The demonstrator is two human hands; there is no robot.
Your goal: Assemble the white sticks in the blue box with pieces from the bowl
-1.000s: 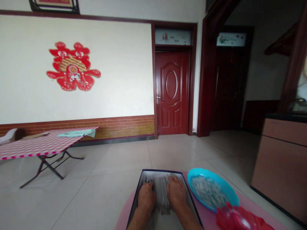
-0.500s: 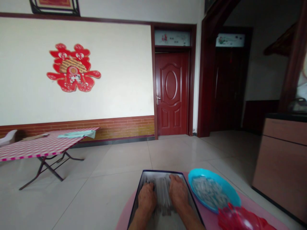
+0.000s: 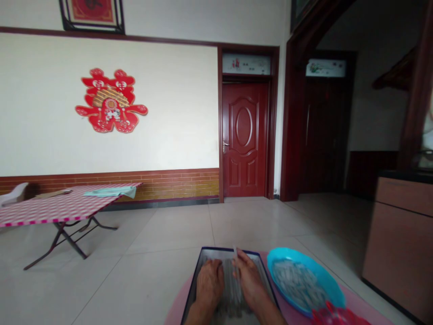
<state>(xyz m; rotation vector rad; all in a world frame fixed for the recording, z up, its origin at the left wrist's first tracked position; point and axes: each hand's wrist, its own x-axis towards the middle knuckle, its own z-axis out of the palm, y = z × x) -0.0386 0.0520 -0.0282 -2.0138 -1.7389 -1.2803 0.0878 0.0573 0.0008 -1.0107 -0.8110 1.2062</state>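
Observation:
A shallow box [image 3: 198, 271] with a dark blue rim lies before me, with a row of thin, translucent whitish strips [image 3: 232, 285] in it. My right hand [image 3: 250, 280] is over the box's right side, pinching a narrow pale strip [image 3: 235, 253] that stands up between thumb and fingers. On the left side of the box, my left hand [image 3: 209, 282] rests low with its fingers curled down. Its fingertips are partly hidden, so what they hold does not show. Right of the box, a bright blue oval basin [image 3: 278, 254] holds many similar whitish pieces [image 3: 297, 282].
Box and basin stand on a pink round surface [image 3: 179, 298]. A crumpled red plastic bag [image 3: 338, 315] lies at the basin's near side. Farther off are a folding table [image 3: 67, 205] with a checked cover, a cabinet [image 3: 399, 239] and a red door [image 3: 244, 140].
My right hand has lifted a little off the row and now has a strip upright in its fingers. My left hand stays at the box's left. The view has tilted up slightly.

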